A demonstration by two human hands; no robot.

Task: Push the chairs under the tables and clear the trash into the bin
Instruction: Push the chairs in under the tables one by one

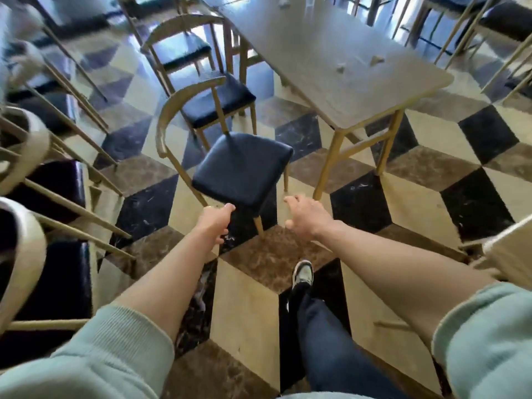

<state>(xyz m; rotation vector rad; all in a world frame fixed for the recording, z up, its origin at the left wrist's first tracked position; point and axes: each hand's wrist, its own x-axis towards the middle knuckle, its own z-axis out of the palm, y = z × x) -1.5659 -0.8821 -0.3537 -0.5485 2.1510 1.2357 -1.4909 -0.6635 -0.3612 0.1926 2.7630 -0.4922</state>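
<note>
Fingers of left hand [214, 223] and right hand [302, 216] are loosely curled, ungrasping, near padded black chair [241, 168] on cube-patterned marble floor [250, 309].

I count three crumpled scraps of paper [341, 67] on the long table [359, 93]. Beside it I see three dark-seated chairs [241, 168] in a row. Two hands [214, 221] reach forward.

Both hands, left [214, 223] and right [305, 216], reach toward a black-seated chair [241, 168].
</note>
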